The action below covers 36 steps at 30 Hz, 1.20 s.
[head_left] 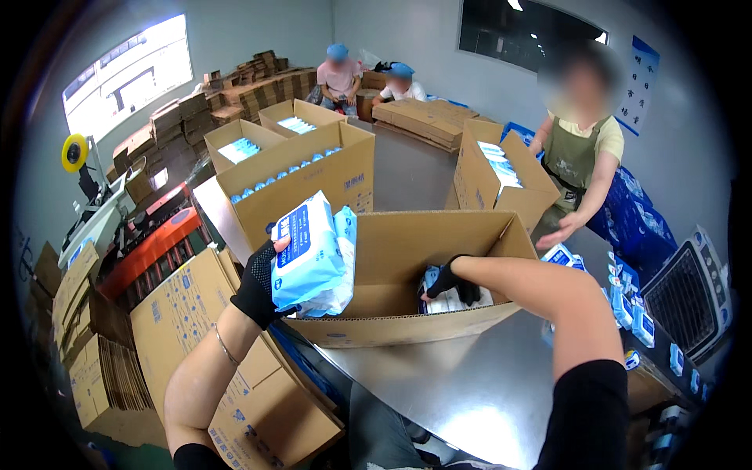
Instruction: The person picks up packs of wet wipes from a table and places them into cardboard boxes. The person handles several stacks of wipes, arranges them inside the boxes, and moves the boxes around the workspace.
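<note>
My left hand point(260, 280), in a black fingerless glove, is closed around a few blue-and-white packs of wet wipes point(307, 249). It holds them raised at the left end of an open cardboard carton point(392, 332). Inside that carton, toward its right half, my right hand point(460, 283) reaches down in a matching glove. Its thumb and fingers are closed over white-and-blue wipe packs point(479, 301) standing on the bottom. Part of those packs is hidden by the hand and the carton wall.
Filled cartons point(301, 192) stand beyond mine, with another open carton point(501, 176) farther right. A co-worker point(580, 157) reaches toward loose wipe packs point(619, 294) at the right. Flattened cartons point(196, 329) lean at the left beside an orange roller conveyor point(153, 247). Two people in blue caps sit behind.
</note>
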Each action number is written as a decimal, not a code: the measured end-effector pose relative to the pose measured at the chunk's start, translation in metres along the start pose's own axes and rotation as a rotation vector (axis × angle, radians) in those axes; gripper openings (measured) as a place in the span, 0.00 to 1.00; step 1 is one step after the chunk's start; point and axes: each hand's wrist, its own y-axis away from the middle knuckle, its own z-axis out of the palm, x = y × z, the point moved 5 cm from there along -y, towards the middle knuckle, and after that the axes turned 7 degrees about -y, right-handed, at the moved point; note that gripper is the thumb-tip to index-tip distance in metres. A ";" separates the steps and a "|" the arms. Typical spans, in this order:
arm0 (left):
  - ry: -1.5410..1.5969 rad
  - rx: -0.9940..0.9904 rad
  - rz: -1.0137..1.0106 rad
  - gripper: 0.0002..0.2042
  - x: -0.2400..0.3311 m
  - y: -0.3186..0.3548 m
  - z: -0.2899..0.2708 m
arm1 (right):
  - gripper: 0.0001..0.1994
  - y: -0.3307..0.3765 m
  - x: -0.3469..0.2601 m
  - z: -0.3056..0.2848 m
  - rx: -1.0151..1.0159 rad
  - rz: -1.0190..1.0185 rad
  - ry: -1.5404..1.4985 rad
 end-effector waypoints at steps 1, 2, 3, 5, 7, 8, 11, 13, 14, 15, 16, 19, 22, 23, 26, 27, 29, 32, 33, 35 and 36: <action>-0.019 -0.059 0.006 0.28 0.001 -0.006 0.005 | 0.36 0.002 0.008 -0.009 -0.022 -0.025 -0.008; -0.048 -0.096 0.010 0.28 0.003 -0.011 0.004 | 0.39 0.008 -0.006 -0.025 -0.002 -0.295 0.165; -0.076 -0.137 0.011 0.28 0.004 -0.016 0.006 | 0.40 0.016 -0.012 -0.031 -0.017 -0.448 -0.090; -0.216 -0.057 0.040 0.27 0.010 -0.012 0.005 | 0.43 0.053 -0.043 -0.034 -0.189 -0.615 -0.990; -0.301 -0.160 0.033 0.28 0.006 -0.021 0.028 | 0.37 0.113 -0.078 -0.023 -0.505 -0.810 -1.296; -0.332 -0.158 -0.001 0.28 0.001 -0.027 0.038 | 0.35 0.107 -0.082 -0.022 -0.482 -0.884 -1.350; -0.320 -0.140 -0.131 0.30 -0.002 -0.033 0.046 | 0.30 0.070 -0.081 -0.018 -0.422 -1.028 -1.464; -0.454 -0.186 -0.099 0.33 0.003 -0.036 0.043 | 0.26 0.057 -0.067 -0.021 -0.361 -0.997 -1.502; -0.544 -0.212 -0.066 0.35 0.009 -0.038 0.049 | 0.24 0.039 -0.059 -0.029 -0.253 -0.998 -1.500; -0.628 -0.232 -0.035 0.36 0.017 -0.037 0.055 | 0.22 0.039 -0.058 -0.035 -0.284 -1.001 -1.517; -0.802 -0.285 0.076 0.40 0.034 -0.035 0.069 | 0.22 0.040 -0.057 -0.039 -0.355 -0.973 -1.534; -1.419 -0.531 0.192 0.41 0.082 -0.047 0.132 | 0.20 0.004 -0.046 -0.050 -0.615 -0.948 -1.526; -1.910 -0.904 -0.037 0.34 0.066 -0.067 0.185 | 0.16 -0.012 -0.051 -0.057 -0.437 -0.918 -1.180; -2.054 -1.054 -0.065 0.33 0.042 -0.079 0.195 | 0.17 0.000 -0.046 -0.058 -0.261 -1.102 -1.115; -2.578 -1.171 -0.307 0.33 -0.013 -0.086 0.233 | 0.20 0.053 -0.041 -0.048 -0.280 -0.860 -1.018; -2.561 -1.283 -0.276 0.33 -0.018 -0.085 0.241 | 0.20 0.042 -0.033 -0.045 -0.347 -0.844 -1.136; -2.516 -1.278 -0.152 0.32 -0.019 -0.090 0.238 | 0.20 0.051 -0.036 -0.038 -0.279 -0.804 -1.194; -2.349 -1.430 0.332 0.32 -0.021 -0.110 0.197 | 0.21 0.063 -0.053 -0.022 -0.606 -0.898 -1.359; -2.113 -1.425 0.112 0.32 -0.026 -0.114 0.197 | 0.22 0.061 -0.040 -0.020 -0.654 -0.914 -1.408; -2.193 -1.113 0.145 0.30 -0.018 -0.118 0.191 | 0.28 0.045 -0.022 -0.009 -0.571 -0.948 -1.305; -2.115 -0.949 0.403 0.29 -0.010 -0.120 0.178 | 0.30 0.033 -0.024 -0.008 -0.556 -0.853 -1.200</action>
